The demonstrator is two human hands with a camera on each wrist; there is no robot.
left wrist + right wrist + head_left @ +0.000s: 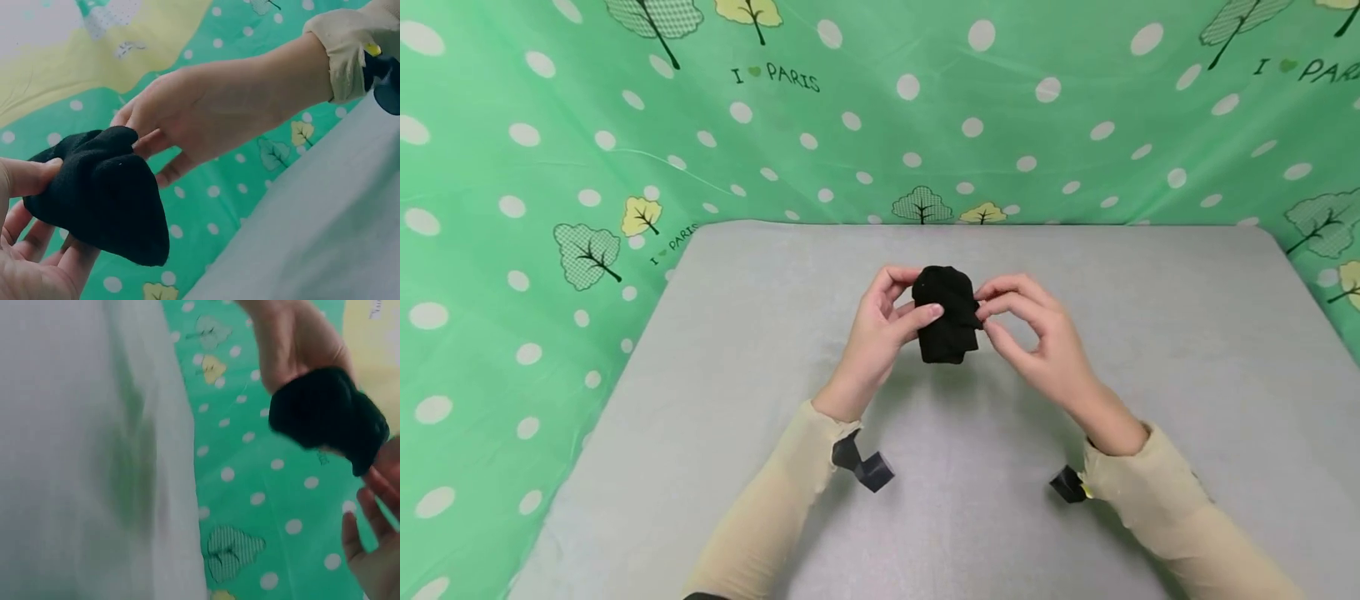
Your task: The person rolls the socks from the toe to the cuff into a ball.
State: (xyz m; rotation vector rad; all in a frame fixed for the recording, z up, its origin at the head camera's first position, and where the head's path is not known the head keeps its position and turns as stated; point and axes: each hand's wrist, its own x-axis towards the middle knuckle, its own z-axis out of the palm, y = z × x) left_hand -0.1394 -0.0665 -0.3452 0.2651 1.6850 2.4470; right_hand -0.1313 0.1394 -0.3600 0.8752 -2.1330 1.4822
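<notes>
A small folded bundle of soft black cloth (946, 321), sock-like in look, is held up over the grey table. My left hand (877, 329) grips its left side, thumb across the near face and fingers behind. At the opposite edge, my right hand (1047, 337) pinches a small fold between thumb and fingertips. The left wrist view shows the bundle (112, 194) creased and bunched on top, with the right fingertips partly hidden behind it. In the right wrist view the black cloth (328, 415) spans both hands, its lower corner at the right fingers (375, 512).
The grey-covered table (970, 500) extends beneath both forearms. Behind and to the left hangs a green polka-dot curtain (820, 167) printed with trees. Small black wrist devices (874, 472) are fixed at the beige sleeves (1157, 500).
</notes>
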